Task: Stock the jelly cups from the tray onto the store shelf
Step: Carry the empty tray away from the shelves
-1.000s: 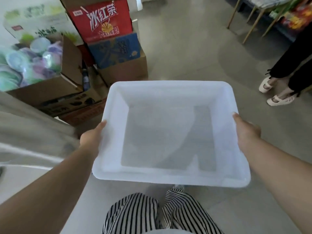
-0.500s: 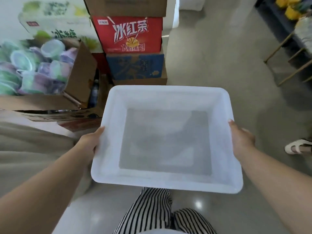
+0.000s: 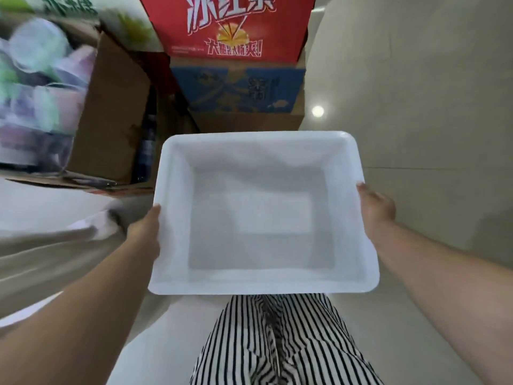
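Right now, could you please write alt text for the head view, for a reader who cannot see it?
A person's left hand and right hand grip the side rims of an empty white plastic tray above striped trousers. Ahead stand a red carton on a blue carton; at left, an open cardboard box holds blurred pastel jelly cups.

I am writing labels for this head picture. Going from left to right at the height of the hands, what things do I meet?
Left hand gripping the tray's left rim → white tray, nothing inside → right hand gripping its right rim → pale floor.
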A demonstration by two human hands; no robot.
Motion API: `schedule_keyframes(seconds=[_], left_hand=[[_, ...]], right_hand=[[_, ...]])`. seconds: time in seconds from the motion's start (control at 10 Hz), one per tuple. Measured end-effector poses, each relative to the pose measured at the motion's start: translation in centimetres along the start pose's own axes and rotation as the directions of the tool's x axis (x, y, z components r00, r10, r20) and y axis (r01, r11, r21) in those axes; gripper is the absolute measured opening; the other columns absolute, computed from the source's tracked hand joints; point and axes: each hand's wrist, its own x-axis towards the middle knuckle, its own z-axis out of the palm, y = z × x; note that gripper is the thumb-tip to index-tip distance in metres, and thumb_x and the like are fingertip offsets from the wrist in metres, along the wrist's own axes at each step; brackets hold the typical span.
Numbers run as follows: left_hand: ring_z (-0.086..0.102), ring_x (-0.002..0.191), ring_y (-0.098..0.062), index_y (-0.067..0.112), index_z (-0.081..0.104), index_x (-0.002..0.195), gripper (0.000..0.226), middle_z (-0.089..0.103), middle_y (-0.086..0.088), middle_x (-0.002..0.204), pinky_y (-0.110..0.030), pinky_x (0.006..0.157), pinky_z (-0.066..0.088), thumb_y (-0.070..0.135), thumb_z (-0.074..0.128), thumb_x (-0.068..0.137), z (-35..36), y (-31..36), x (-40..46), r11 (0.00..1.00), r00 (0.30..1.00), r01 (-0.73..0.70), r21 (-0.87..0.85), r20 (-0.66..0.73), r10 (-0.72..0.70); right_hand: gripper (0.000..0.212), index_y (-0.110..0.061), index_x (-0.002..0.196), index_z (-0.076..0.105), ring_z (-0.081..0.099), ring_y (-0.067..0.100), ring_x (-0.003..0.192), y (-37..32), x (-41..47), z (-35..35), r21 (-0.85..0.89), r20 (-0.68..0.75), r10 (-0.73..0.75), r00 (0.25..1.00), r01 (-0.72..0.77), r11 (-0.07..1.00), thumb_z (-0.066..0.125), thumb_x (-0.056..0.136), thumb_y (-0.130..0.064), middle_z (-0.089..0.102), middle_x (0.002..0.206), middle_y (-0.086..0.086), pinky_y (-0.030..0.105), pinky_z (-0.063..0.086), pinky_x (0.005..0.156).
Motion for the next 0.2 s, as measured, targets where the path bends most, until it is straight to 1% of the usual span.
schedule_keyframes(seconds=[0.1,0.2], left_hand=[[0.053,0.109,-0.031,0.006,0.049,0.127,0.053,0.058,-0.012,0.115,-0.039,0.09,0.04,0.042,0.057,0.088,3.3,0.8,3.9,1.0,0.998,0.026,0.016,-0.059,-0.025],[0.052,0.1,-0.03,0.003,0.049,0.125,0.053,0.058,-0.011,0.1,-0.04,0.089,0.04,0.044,0.05,0.092,8.0,0.9,8.3,0.996,0.993,0.019,0.088,-0.121,-0.008]], right_hand=[[0.054,0.0,0.081,0.063,0.057,0.033,0.092,-1.9,4.3,3.6,-0.139,0.043,0.035,0.998,-0.029,0.99,0.052,0.088,-0.052,0.058,0.093,0.022,0.039,0.043,0.092],[0.046,-0.016,0.061,0.041,0.045,0.025,0.067,-1.7,9.8,8.4,-0.149,0.075,0.092,0.993,-0.08,0.986,0.048,0.09,-0.051,0.046,0.069,0.01,0.03,0.037,0.076]])
